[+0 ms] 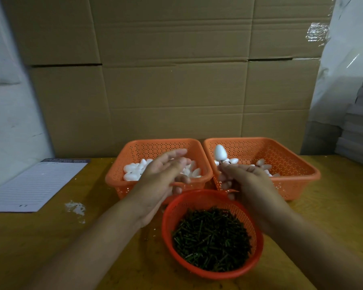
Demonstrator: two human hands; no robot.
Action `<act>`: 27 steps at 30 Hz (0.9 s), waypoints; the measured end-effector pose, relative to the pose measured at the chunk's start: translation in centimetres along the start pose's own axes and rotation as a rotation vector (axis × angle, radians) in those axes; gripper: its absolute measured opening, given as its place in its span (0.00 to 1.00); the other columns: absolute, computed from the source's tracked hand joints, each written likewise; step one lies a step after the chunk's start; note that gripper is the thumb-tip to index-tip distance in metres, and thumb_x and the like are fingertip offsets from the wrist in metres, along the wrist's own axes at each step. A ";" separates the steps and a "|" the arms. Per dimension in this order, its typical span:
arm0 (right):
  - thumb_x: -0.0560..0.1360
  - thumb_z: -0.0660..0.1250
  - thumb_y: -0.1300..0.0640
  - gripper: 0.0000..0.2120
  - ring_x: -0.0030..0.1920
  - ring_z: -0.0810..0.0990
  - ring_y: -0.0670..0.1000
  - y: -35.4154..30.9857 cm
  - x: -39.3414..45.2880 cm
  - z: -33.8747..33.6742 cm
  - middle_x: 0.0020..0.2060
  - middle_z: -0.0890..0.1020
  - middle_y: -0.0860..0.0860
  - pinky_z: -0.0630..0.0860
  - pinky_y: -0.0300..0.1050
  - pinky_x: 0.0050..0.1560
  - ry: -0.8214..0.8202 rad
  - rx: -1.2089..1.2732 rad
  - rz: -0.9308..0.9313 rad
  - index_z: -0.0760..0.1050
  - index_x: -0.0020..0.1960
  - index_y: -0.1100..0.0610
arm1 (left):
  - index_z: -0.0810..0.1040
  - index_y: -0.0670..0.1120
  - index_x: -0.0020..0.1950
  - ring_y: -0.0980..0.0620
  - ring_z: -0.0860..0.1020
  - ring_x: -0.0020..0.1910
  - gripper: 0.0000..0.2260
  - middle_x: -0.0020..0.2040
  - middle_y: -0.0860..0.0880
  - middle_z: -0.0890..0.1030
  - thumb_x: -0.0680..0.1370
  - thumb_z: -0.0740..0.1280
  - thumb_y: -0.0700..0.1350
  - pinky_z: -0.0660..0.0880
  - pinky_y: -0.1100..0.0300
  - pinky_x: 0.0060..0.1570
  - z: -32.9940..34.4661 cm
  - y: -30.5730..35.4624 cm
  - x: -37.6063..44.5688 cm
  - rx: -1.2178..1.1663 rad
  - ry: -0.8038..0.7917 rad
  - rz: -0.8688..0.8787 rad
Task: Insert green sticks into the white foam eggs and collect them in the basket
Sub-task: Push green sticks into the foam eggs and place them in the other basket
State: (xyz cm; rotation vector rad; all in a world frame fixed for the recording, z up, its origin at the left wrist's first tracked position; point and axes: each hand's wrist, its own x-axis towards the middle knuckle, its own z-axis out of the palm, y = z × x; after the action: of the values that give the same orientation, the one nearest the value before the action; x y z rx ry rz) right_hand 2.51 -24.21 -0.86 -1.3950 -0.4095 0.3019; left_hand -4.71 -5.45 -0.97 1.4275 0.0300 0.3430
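Observation:
My right hand (247, 181) pinches a short stick with a white foam egg (219, 152) on its top, held upright over the left end of the right orange basket (298, 162). That basket holds a few eggs. My left hand (164, 176) hovers open, fingers spread, in front of the left orange basket (122, 155), which is filled with several plain white eggs (132, 171). A round red basket (172, 210) near me holds a heap of green sticks (212, 235).
A lined paper pad (34, 185) lies at the left of the wooden table (50, 248). White foam crumbs (76, 208) are beside it. Cardboard boxes (176, 70) form a wall behind the baskets. Grey stacked sheets (360, 126) stand at the far right.

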 end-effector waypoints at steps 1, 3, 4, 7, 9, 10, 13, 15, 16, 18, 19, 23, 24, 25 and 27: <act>0.78 0.68 0.56 0.11 0.30 0.74 0.45 -0.3 0.4 -0.8 0.32 0.79 0.51 0.70 0.38 0.27 0.041 0.011 0.018 0.81 0.38 0.56 | 0.81 0.54 0.60 0.55 0.81 0.39 0.11 0.54 0.52 0.85 0.78 0.70 0.48 0.75 0.64 0.33 -0.4 0.2 0.2 -0.018 0.053 0.007; 0.79 0.68 0.57 0.07 0.30 0.76 0.44 -0.7 1.3 -2.3 0.32 0.79 0.49 0.71 0.38 0.28 0.137 0.019 0.043 0.81 0.45 0.58 | 0.82 0.52 0.56 0.55 0.80 0.36 0.09 0.51 0.51 0.85 0.80 0.67 0.41 0.74 0.63 0.30 -1.1 0.6 0.6 -0.039 0.159 0.020; 0.79 0.69 0.57 0.06 0.30 0.76 0.44 -0.7 1.7 -2.9 0.31 0.80 0.48 0.71 0.38 0.28 0.185 0.019 0.052 0.81 0.49 0.60 | 0.82 0.51 0.55 0.56 0.80 0.35 0.09 0.49 0.51 0.85 0.80 0.66 0.39 0.73 0.64 0.29 -1.4 0.8 0.8 -0.050 0.205 0.028; 0.78 0.70 0.56 0.09 0.30 0.76 0.43 -0.8 2.5 -4.2 0.31 0.80 0.46 0.72 0.38 0.29 0.289 0.032 0.062 0.80 0.54 0.61 | 0.82 0.49 0.53 0.56 0.78 0.31 0.10 0.46 0.51 0.84 0.80 0.64 0.37 0.72 0.65 0.26 -2.0 1.3 1.2 -0.083 0.291 0.055; 0.79 0.69 0.55 0.10 0.32 0.77 0.44 -0.9 2.6 -4.4 0.33 0.80 0.47 0.72 0.39 0.31 0.286 0.060 0.053 0.80 0.55 0.60 | 0.82 0.49 0.52 0.56 0.78 0.31 0.10 0.46 0.51 0.84 0.80 0.63 0.36 0.71 0.65 0.27 -2.4 1.4 1.5 -0.070 0.331 0.061; 0.79 0.68 0.54 0.09 0.34 0.77 0.45 -0.9 2.5 -4.4 0.35 0.81 0.48 0.73 0.40 0.33 0.278 0.057 0.045 0.80 0.55 0.59 | 0.82 0.49 0.52 0.57 0.78 0.31 0.10 0.46 0.51 0.84 0.80 0.63 0.36 0.71 0.65 0.28 -2.6 1.4 1.6 -0.057 0.347 0.062; 0.80 0.66 0.56 0.06 0.39 0.79 0.49 -0.9 1.6 -3.3 0.42 0.84 0.53 0.74 0.43 0.38 0.243 -0.100 -0.003 0.81 0.53 0.57 | 0.81 0.50 0.52 0.56 0.77 0.32 0.11 0.46 0.51 0.84 0.80 0.63 0.36 0.71 0.64 0.29 -3.4 1.5 1.8 -0.011 0.368 0.072; 0.80 0.66 0.58 0.06 0.37 0.79 0.48 -0.9 0.9 -2.2 0.38 0.83 0.52 0.74 0.41 0.35 0.087 -0.232 -0.038 0.82 0.51 0.57 | 0.81 0.50 0.52 0.56 0.78 0.32 0.11 0.46 0.51 0.84 0.79 0.63 0.37 0.72 0.64 0.30 -3.8 1.5 1.9 0.038 0.369 0.084; 0.80 0.65 0.60 0.06 0.36 0.79 0.48 -0.9 0.5 -1.5 0.38 0.84 0.52 0.75 0.41 0.34 -0.031 -0.305 -0.038 0.82 0.50 0.57 | 0.82 0.51 0.52 0.56 0.78 0.33 0.11 0.46 0.51 0.84 0.79 0.64 0.37 0.73 0.63 0.32 -3.9 1.4 1.9 0.069 0.372 0.086; 0.80 0.66 0.58 0.06 0.38 0.82 0.47 -0.4 -0.4 -0.4 0.42 0.85 0.50 0.79 0.41 0.39 -0.293 -0.550 -0.060 0.82 0.52 0.53 | 0.82 0.53 0.52 0.56 0.79 0.34 0.10 0.48 0.51 0.84 0.78 0.66 0.39 0.74 0.60 0.36 -4.1 1.2 2.1 0.130 0.383 0.088; 0.80 0.66 0.55 0.06 0.42 0.83 0.45 0.1 -0.6 0.0 0.46 0.86 0.48 0.80 0.40 0.46 -0.408 -0.717 -0.126 0.82 0.53 0.50 | 0.82 0.53 0.51 0.56 0.79 0.35 0.10 0.48 0.52 0.84 0.78 0.66 0.39 0.74 0.59 0.37 -4.2 1.0 2.1 0.158 0.387 0.091; 0.79 0.65 0.44 0.15 0.63 0.73 0.38 3.1 -1.5 1.4 0.63 0.78 0.38 0.68 0.34 0.65 -0.683 -1.146 -0.423 0.78 0.64 0.46 | 0.81 0.53 0.51 0.60 0.81 0.37 0.10 0.49 0.51 0.84 0.79 0.66 0.38 0.76 0.61 0.39 -4.5 1.1 2.3 0.355 0.372 0.145; 0.78 0.64 0.41 0.19 0.68 0.69 0.41 3.7 -1.6 1.5 0.67 0.74 0.38 0.66 0.40 0.69 -0.699 -1.215 -0.431 0.75 0.67 0.45 | 0.81 0.53 0.51 0.61 0.81 0.37 0.11 0.48 0.51 0.83 0.79 0.66 0.36 0.76 0.63 0.39 -4.8 1.3 2.5 0.427 0.362 0.174; 0.78 0.63 0.38 0.22 0.71 0.66 0.43 4.2 -1.6 1.6 0.70 0.70 0.38 0.64 0.45 0.72 -0.699 -1.272 -0.414 0.73 0.69 0.44 | 0.81 0.52 0.49 0.62 0.80 0.38 0.12 0.48 0.52 0.83 0.79 0.66 0.35 0.75 0.66 0.39 -5.1 1.5 2.7 0.507 0.357 0.202; 0.78 0.62 0.37 0.24 0.72 0.63 0.45 4.6 -1.5 1.4 0.71 0.68 0.38 0.64 0.52 0.73 -0.692 -1.316 -0.396 0.70 0.71 0.43 | 0.81 0.52 0.48 0.63 0.79 0.40 0.12 0.47 0.56 0.82 0.78 0.66 0.34 0.73 0.69 0.41 -6.0 2.1 3.2 0.699 0.358 0.225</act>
State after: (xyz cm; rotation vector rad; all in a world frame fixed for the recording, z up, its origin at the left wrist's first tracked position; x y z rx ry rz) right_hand 0.63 -22.90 -5.36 -2.3942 -1.6388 0.1596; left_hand -3.48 1.35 0.70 2.0470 0.3076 0.8285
